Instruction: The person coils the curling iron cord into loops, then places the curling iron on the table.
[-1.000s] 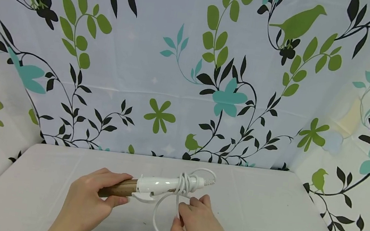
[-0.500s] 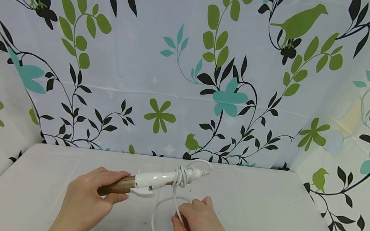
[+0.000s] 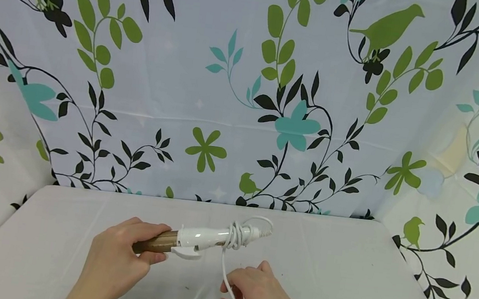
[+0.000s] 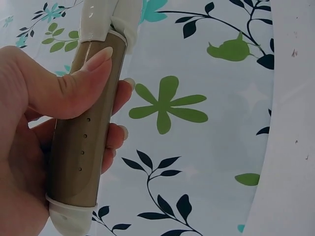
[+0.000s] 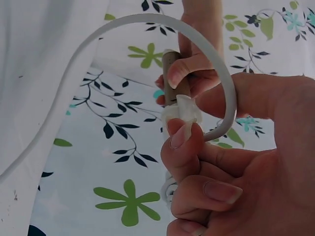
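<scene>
A curling iron (image 3: 202,238) with a white handle and a bronze-brown barrel is held nearly level above the white tabletop. My left hand (image 3: 121,255) grips its barrel (image 4: 81,142), thumb on one side and fingertips showing on the other; a white tip sticks out below the palm. White cord (image 3: 236,235) is wound several times round the handle's right end. From those turns a loose length drops to my right hand (image 3: 258,296), whose curled fingers hold it. In the right wrist view the cord (image 5: 147,18) arcs over the thumb and trails off to the left.
The white tabletop (image 3: 354,276) spreads under both hands, with a few tiny specks on it. Behind it stands a printed fabric backdrop (image 3: 166,84) with birds, leaves and flowers, and similar cloth (image 3: 451,197) closes the sides.
The curling iron's handle end has tipped up and come back down. My right hand has moved slightly down, its fingers a little looser, and the hanging cord loop now reaches past the bottom edge.
</scene>
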Action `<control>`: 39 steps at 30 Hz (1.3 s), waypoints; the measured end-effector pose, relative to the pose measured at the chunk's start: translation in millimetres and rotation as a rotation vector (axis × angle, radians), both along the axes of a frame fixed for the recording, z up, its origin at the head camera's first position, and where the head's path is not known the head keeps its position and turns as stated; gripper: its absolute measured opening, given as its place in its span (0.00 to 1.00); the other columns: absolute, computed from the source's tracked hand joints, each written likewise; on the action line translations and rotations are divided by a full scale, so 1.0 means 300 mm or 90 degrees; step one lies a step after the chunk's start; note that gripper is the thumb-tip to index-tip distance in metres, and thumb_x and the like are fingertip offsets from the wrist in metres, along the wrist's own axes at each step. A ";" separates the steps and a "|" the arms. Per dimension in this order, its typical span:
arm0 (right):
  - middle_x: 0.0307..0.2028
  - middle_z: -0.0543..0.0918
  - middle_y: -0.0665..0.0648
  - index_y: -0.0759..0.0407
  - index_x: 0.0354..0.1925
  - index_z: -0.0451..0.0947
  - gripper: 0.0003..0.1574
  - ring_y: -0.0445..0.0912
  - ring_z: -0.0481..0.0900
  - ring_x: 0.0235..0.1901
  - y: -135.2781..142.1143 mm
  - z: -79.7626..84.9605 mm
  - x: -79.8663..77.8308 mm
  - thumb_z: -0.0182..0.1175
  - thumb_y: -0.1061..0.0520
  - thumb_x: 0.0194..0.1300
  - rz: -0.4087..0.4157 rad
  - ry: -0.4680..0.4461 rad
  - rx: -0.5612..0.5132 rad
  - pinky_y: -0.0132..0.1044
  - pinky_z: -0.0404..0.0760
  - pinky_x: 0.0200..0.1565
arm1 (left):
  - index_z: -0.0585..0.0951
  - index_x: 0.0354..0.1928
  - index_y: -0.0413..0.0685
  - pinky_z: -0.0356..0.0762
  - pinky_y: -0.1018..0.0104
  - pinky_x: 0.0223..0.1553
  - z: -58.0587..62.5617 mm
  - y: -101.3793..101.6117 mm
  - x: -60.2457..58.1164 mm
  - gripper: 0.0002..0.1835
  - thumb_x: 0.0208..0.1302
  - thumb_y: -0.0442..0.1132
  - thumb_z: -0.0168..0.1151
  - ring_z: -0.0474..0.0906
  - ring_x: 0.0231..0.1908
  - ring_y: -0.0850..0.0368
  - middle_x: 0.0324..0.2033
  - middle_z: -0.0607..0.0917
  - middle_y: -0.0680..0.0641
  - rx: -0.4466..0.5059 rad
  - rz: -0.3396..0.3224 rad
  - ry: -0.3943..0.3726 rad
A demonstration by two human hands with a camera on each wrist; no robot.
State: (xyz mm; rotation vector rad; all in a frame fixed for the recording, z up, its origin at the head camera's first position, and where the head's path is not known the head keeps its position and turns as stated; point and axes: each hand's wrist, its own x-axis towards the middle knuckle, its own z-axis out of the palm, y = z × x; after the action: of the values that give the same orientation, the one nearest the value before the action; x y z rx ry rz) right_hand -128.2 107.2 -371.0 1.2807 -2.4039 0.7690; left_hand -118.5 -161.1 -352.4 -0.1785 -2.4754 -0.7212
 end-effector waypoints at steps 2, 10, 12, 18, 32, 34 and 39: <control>0.20 0.67 0.36 0.45 0.28 0.71 0.14 0.25 0.61 0.24 0.003 0.003 0.001 0.67 0.61 0.57 0.008 -0.006 -0.004 0.21 0.57 0.33 | 0.90 0.37 0.62 0.71 0.69 0.24 -0.001 -0.002 -0.001 0.26 0.30 0.31 0.84 0.74 0.24 0.70 0.26 0.83 0.63 0.000 0.003 -0.010; 0.21 0.69 0.39 0.52 0.32 0.76 0.08 0.27 0.59 0.21 0.012 0.015 0.011 0.62 0.64 0.64 -0.010 0.029 -0.004 0.13 0.61 0.27 | 0.90 0.38 0.63 0.72 0.67 0.25 -0.006 -0.013 -0.003 0.26 0.33 0.31 0.83 0.76 0.25 0.67 0.27 0.85 0.63 -0.001 0.012 -0.031; 0.22 0.73 0.40 0.56 0.35 0.79 0.03 0.28 0.63 0.22 0.014 0.017 0.014 0.61 0.63 0.68 -0.020 0.054 0.004 0.15 0.65 0.27 | 0.90 0.38 0.63 0.72 0.67 0.25 -0.008 -0.013 -0.004 0.25 0.33 0.30 0.83 0.76 0.25 0.67 0.27 0.85 0.62 -0.005 0.011 -0.033; 0.20 0.71 0.42 0.57 0.38 0.79 0.27 0.31 0.63 0.21 0.018 0.019 0.011 0.35 0.49 0.81 -0.060 0.176 0.020 0.15 0.63 0.26 | 0.90 0.37 0.63 0.72 0.67 0.26 -0.010 -0.008 -0.002 0.24 0.34 0.30 0.80 0.74 0.25 0.68 0.26 0.84 0.62 -0.018 0.016 -0.062; 0.20 0.68 0.47 0.59 0.34 0.79 0.21 0.37 0.65 0.21 0.016 0.038 -0.023 0.45 0.54 0.80 -0.050 0.433 -0.040 0.21 0.68 0.26 | 0.91 0.37 0.64 0.73 0.68 0.28 -0.020 -0.006 0.003 0.26 0.34 0.27 0.78 0.76 0.27 0.69 0.29 0.84 0.66 -0.033 -0.008 -0.065; 0.20 0.70 0.47 0.60 0.33 0.80 0.20 0.38 0.67 0.21 0.016 0.046 -0.028 0.47 0.54 0.79 -0.040 0.457 -0.058 0.22 0.72 0.27 | 0.90 0.38 0.63 0.73 0.69 0.28 -0.024 -0.007 0.003 0.27 0.33 0.26 0.78 0.76 0.28 0.69 0.30 0.85 0.66 -0.037 -0.017 -0.061; 0.20 0.74 0.48 0.60 0.28 0.80 0.22 0.38 0.70 0.21 0.024 0.056 -0.041 0.52 0.50 0.77 -0.033 0.487 -0.109 0.23 0.74 0.27 | 0.91 0.38 0.63 0.72 0.71 0.27 -0.023 -0.005 0.005 0.27 0.33 0.26 0.78 0.75 0.27 0.71 0.30 0.85 0.67 -0.043 -0.027 -0.072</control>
State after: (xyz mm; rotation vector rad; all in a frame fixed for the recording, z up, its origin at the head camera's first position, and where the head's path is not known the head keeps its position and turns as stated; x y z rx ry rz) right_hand -140.6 114.3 -354.3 1.1583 -1.7068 0.3569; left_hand -117.1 -162.7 -359.3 -0.2227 -2.6119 -0.6836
